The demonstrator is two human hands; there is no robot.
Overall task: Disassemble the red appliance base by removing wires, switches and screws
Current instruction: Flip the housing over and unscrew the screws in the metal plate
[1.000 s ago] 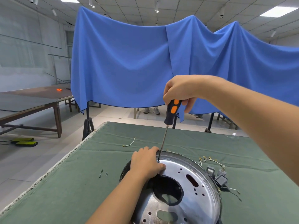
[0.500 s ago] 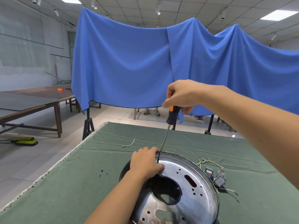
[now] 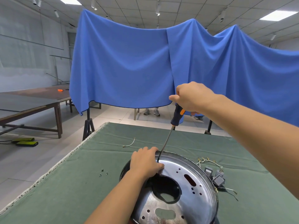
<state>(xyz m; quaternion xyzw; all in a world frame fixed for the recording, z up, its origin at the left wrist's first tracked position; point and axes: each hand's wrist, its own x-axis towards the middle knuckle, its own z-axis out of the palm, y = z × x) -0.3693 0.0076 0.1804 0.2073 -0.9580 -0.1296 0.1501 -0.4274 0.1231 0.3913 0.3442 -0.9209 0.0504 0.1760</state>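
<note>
The appliance base [image 3: 186,188] lies on the green table, showing a shiny round metal plate with a big centre hole and several small holes. My left hand [image 3: 145,162] rests on its far left rim, fingers curled over the edge, thumb at the centre hole. My right hand [image 3: 191,97] grips the black and orange handle of a screwdriver [image 3: 168,138], held above the base. The shaft slants down to the plate beside my left fingers; the tip touches the metal near the rim. Removed grey switches [image 3: 215,175] and wires [image 3: 208,161] lie to the right.
Three loose screws [image 3: 103,172] lie on the green cloth [image 3: 64,191] left of the base. A short wire [image 3: 129,143] lies farther back. The table's left edge runs diagonally. A blue curtain hangs behind, and a brown table stands far left.
My right hand has turned on the screwdriver handle and dropped slightly. The left hand and the base stay in place.
</note>
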